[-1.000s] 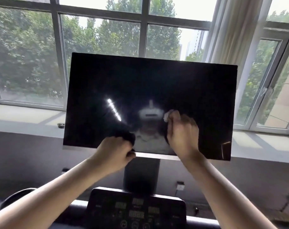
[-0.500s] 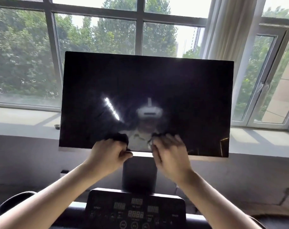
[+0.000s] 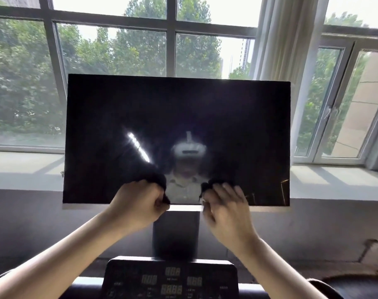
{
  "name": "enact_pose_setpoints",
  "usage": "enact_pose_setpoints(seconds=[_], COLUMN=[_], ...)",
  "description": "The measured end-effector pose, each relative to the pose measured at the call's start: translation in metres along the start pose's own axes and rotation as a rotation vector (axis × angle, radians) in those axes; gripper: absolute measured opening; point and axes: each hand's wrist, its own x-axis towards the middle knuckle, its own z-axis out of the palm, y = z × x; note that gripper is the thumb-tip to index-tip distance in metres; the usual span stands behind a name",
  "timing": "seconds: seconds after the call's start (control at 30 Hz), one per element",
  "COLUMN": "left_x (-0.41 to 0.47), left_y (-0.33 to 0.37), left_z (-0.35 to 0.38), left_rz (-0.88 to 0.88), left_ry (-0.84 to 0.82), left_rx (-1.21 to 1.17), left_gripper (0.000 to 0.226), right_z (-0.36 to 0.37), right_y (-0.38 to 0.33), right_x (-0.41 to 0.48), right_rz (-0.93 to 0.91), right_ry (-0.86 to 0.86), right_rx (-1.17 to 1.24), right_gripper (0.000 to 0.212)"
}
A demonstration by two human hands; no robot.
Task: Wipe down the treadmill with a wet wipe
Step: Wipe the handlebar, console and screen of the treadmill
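Console [image 3: 170,279] sits nearest me, below and between my forearms, its dim number readouts facing up. A dark post [image 3: 176,234] rises from behind it, between my wrists, to the screen. My left hand [image 3: 138,203] is closed in a fist at the bottom edge of the screen [image 3: 183,117], the knuckles turned toward me and the thumb side against the glass; I cannot tell whether anything is inside that fist. My right hand [image 3: 227,209] is just to the right of it, apart from it, the fingers spread and loosely bent over the same bottom edge. At its thumb side a small white scrap shows, the wet wipe [image 3: 203,200], pinched there against the lower rim of the screen; most of it is hidden by my fingers and blurred. Above both hands the black glass carries a bright streak of reflected light up and left of my left hand, and a faint reflection of a person wearing a white headset between my hands and above them. Beyond the screen a pale windowsill [image 3: 24,167] runs past both hands, then the window [image 3: 119,50] with green trees outside. A light curtain [image 3: 287,37] hangs far up and right of my right hand.
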Motion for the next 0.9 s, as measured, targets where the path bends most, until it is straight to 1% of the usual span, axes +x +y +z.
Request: enact_pose_setpoints(seconds=[0.03, 0.1, 0.17, 0.2, 0.27, 0.33, 0.37, 0.4, 0.47, 0.53, 0.6, 0.67, 0.73, 0.83, 0.87, 0.9], left_x=[0.002, 0.012, 0.028, 0.038, 0.060, 0.082, 0.092, 0.103, 0.125, 0.144, 0.164, 0.179, 0.188, 0.191, 0.191, 0.193], left_y=[0.001, 0.002, 0.004, 0.007, 0.014, 0.022, 0.023, 0.023, 0.021, 0.022, 0.027, 0.034, 0.037, 0.033, 0.032, 0.030], left_z=[-0.002, -0.008, -0.017, -0.022, -0.032, -0.044, -0.049, -0.056, -0.068, -0.079, -0.087, -0.089, -0.087, -0.086, -0.086, -0.087], left_rz=[-0.001, -0.012, -0.012, -0.002, 0.043, 0.122, 0.161, 0.196, 0.240, 0.229, 0.209, 0.177, 0.149, 0.161, 0.170, 0.177], left_ry=[0.024, 0.099, 0.213, 0.278, 0.403, 0.520, 0.577, 0.638, 0.743, 0.766, 0.738, 0.693, 0.659, 0.680, 0.686, 0.690], left_rx=[-0.012, -0.068, -0.125, -0.152, -0.200, -0.217, -0.213, -0.199, -0.157, -0.091, -0.050, -0.051, -0.053, -0.016, -0.008, -0.004], left_gripper=[0.038, 0.040, 0.037, 0.033, 0.022, 0.012, 0.009, 0.009, 0.019, 0.039, 0.057, 0.067, 0.072, 0.068, 0.067, 0.067], right_z=[-0.005, -0.016, -0.020, -0.019, -0.008, 0.004, 0.007, 0.006, -0.004, -0.016, -0.023, -0.017, -0.003, 0.008, 0.005, 0.002], right_y=[0.013, 0.038, 0.051, 0.047, 0.032, 0.019, 0.018, 0.022, 0.042, 0.063, 0.077, 0.069, 0.051, 0.035, 0.039, 0.046], right_x=[0.004, 0.025, 0.050, 0.055, 0.050, 0.025, 0.010, 0.001, 0.003, 0.027, 0.060, 0.080, 0.072, 0.028, 0.020, 0.020], right_rz=[0.034, 0.175, 0.315, 0.341, 0.281, 0.136, 0.063, 0.003, -0.001, 0.117, 0.231, 0.242, 0.132, -0.107, -0.141, -0.131], right_ry=[0.011, 0.075, 0.175, 0.216, 0.239, 0.156, 0.117, 0.092, 0.118, 0.194, 0.289, 0.331, 0.300, 0.178, 0.152, 0.144], right_rx=[-0.026, -0.076, -0.043, 0.003, 0.057, 0.063, 0.054, 0.037, 0.011, -0.003, -0.023, -0.005, 0.023, 0.053, 0.023, -0.014], right_gripper=[0.005, 0.007, 0.008, 0.009, 0.011, 0.016, 0.024, 0.030, 0.027, 0.024, 0.026, 0.022, 0.024, 0.033, 0.036, 0.038])
